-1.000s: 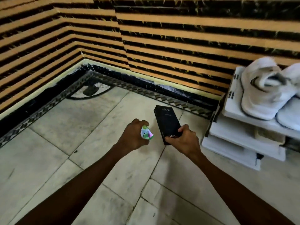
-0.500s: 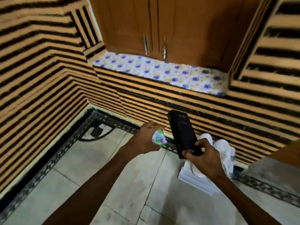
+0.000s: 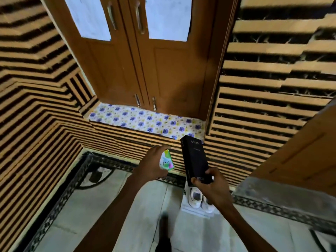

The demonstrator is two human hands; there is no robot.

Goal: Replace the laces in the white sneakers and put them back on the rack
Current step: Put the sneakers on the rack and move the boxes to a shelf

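Gripping the lower end of a closed black box, the right hand has fingers and thumb clamped on it, the box's long axis rising away and leaning slightly left. Left hand: fingers curled round a small multicoloured packet just beside the box. White sneakers sit side by side on the white rack at the striped wall, below the right hand, long axes toward the person; toe direction unclear.

- Left hand: bare, as is the wrist behind its grip.
- Left forearm: bare skin back to the frame's lower edge.
- Right hand: bare, knuckles showing behind its grip.
- Right forearm: bare likewise.
- Dark shape well behind both grips: too blurred to tell.
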